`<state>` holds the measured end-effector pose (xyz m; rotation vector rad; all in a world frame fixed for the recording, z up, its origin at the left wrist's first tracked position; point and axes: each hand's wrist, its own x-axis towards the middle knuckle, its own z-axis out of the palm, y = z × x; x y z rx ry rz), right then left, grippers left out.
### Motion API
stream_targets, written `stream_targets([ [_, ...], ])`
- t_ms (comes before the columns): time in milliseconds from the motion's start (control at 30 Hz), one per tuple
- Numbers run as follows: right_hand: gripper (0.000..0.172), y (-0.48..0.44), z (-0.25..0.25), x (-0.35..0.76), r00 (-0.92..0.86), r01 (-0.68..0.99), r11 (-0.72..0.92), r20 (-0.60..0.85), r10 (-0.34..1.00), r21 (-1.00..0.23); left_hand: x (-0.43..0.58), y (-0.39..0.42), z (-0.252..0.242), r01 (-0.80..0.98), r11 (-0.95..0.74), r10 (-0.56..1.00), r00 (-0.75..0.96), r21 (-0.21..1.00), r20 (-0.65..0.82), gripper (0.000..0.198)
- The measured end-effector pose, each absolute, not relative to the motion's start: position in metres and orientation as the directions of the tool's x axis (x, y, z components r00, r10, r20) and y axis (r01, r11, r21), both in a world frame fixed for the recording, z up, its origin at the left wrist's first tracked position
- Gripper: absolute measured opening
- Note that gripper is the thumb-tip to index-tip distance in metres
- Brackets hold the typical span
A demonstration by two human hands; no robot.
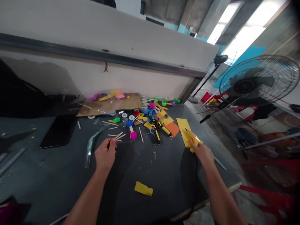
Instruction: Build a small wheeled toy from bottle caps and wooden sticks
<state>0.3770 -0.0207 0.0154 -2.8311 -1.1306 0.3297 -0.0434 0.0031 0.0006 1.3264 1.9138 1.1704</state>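
Note:
My left hand (pixel 105 155) is closed in a pinch on thin wooden sticks (pixel 120 135) that fan out past the fingertips; how many it grips I cannot tell. At the right, my right hand (pixel 204 155) is wrapped around a yellow glue gun (pixel 194 138), its nozzle pointing away over a yellow sheet (pixel 183 127). A dark cord hangs from it toward the table's front edge. Just beyond my left hand lies a piece with a blue block (pixel 129 124) and a magenta block (pixel 133 135) joined by a stick. A clear bent strip (pixel 90 147) lies left of that hand.
Pliers (pixel 155 132) with yellow-black handles lie mid-table among bottle caps (pixel 136 112) and coloured scraps. Behind are brown cardboard (pixel 105 107) and a white partition (pixel 131 78). A black phone-like slab (pixel 58 131) lies left, a yellow scrap (pixel 143 188) in front. A fan (pixel 248 84) stands right.

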Motion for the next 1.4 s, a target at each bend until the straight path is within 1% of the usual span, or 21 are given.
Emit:
stream_targets([
  [100, 0.026, -0.018, 0.015, 0.388, 0.728, 0.483, -0.74, -0.255, 0.637, -0.468, -0.044, 0.003, 0.001, 0.464, 0.127, 0.921, -0.384, 0.877, 0.07, 0.03],
  [167, 0.02, -0.024, 0.017, 0.391, 0.714, 0.363, -0.698, -0.297, 0.634, -0.617, -0.044, 0.003, 0.001, 0.456, 0.116, 0.92, -0.383, 0.882, 0.076, 0.029],
  [233, 0.016, -0.033, 0.022, 0.387, 0.655, 0.214, -0.59, -0.334, 0.678, -0.779, -0.043, 0.003, 0.002, 0.45, 0.107, 0.925, -0.372, 0.887, 0.077, 0.029],
  [267, 0.016, -0.037, 0.026, 0.382, 0.592, 0.086, -0.496, -0.356, 0.723, -0.864, -0.043, 0.003, 0.003, 0.45, 0.103, 0.927, -0.367, 0.887, 0.079, 0.029],
  [300, 0.019, -0.04, 0.032, 0.375, 0.504, -0.076, -0.388, -0.372, 0.78, -0.918, -0.042, 0.002, 0.003, 0.453, 0.098, 0.928, -0.363, 0.886, 0.083, 0.03],
  [333, 0.022, -0.042, 0.038, 0.366, 0.396, -0.23, -0.296, -0.367, 0.842, -0.927, -0.042, 0.002, 0.004, 0.457, 0.091, 0.929, -0.358, 0.885, 0.089, 0.03],
  [367, 0.025, -0.042, 0.045, 0.355, 0.303, -0.341, -0.227, -0.335, 0.892, -0.912, -0.041, 0.001, 0.004, 0.461, 0.083, 0.93, -0.353, 0.883, 0.097, 0.03],
  [400, 0.026, -0.041, 0.053, 0.343, 0.224, -0.402, -0.198, -0.306, 0.925, -0.894, -0.04, -0.001, 0.005, 0.465, 0.075, 0.932, -0.347, 0.882, 0.104, 0.03],
  [467, 0.025, -0.033, 0.068, 0.312, 0.152, -0.457, -0.17, -0.265, 0.952, -0.873, -0.039, -0.003, 0.006, 0.469, 0.058, 0.938, -0.329, 0.881, 0.113, 0.03],
  [567, 0.029, -0.017, 0.08, 0.258, 0.178, -0.513, -0.099, -0.219, 0.959, -0.852, -0.038, -0.005, 0.006, 0.486, 0.043, 0.942, -0.311, 0.873, 0.127, 0.031],
  [600, 0.03, -0.012, 0.081, 0.239, 0.158, -0.515, -0.084, -0.19, 0.969, -0.853, -0.038, -0.006, 0.006, 0.495, 0.043, 0.941, -0.311, 0.868, 0.132, 0.031],
  [700, 0.03, -0.006, 0.073, 0.189, -0.029, -0.565, -0.117, -0.122, 0.992, -0.817, -0.038, -0.008, 0.004, 0.515, 0.04, 0.939, -0.312, 0.856, 0.145, 0.032],
  [767, 0.029, -0.007, 0.063, 0.165, -0.151, -0.614, -0.183, -0.114, 0.982, -0.768, -0.038, -0.01, 0.004, 0.513, 0.021, 0.941, -0.3, 0.858, 0.156, 0.031],
  [833, 0.029, -0.011, 0.052, 0.15, -0.211, -0.654, -0.241, -0.133, 0.968, -0.717, -0.037, -0.011, 0.004, 0.513, -0.009, 0.946, -0.274, 0.858, 0.174, 0.032],
  [933, 0.031, -0.015, 0.038, 0.143, -0.201, -0.662, -0.286, -0.204, 0.958, -0.692, -0.034, -0.014, 0.004, 0.541, -0.037, 0.956, -0.226, 0.84, 0.188, 0.031],
  [1000, 0.032, -0.016, 0.032, 0.143, -0.14, -0.636, -0.263, -0.226, 0.964, -0.725, -0.03, -0.016, 0.005, 0.559, -0.055, 0.961, -0.195, 0.827, 0.195, 0.03],
  [1067, 0.031, -0.016, 0.028, 0.141, -0.044, -0.59, -0.204, -0.221, 0.974, -0.781, -0.027, -0.018, 0.006, 0.574, -0.077, 0.966, -0.16, 0.815, 0.204, 0.03],
  [1133, 0.033, -0.016, 0.026, 0.137, 0.067, -0.524, -0.151, -0.217, 0.974, -0.838, -0.023, -0.02, 0.007, 0.589, -0.099, 0.969, -0.125, 0.802, 0.212, 0.03],
  [1200, 0.035, -0.016, 0.023, 0.133, 0.15, -0.452, -0.141, -0.231, 0.961, -0.881, -0.019, -0.022, 0.008, 0.601, -0.116, 0.971, -0.099, 0.791, 0.217, 0.03],
  [1267, 0.037, -0.017, 0.022, 0.129, 0.183, -0.405, -0.149, -0.24, 0.953, -0.902, -0.016, -0.024, 0.008, 0.602, -0.14, 0.972, -0.069, 0.786, 0.225, 0.03],
  [1400, 0.04, -0.017, 0.018, 0.125, 0.217, -0.382, -0.139, -0.235, 0.948, -0.914, -0.011, -0.027, 0.01, 0.584, -0.181, 0.971, -0.022, 0.791, 0.239, 0.029],
])
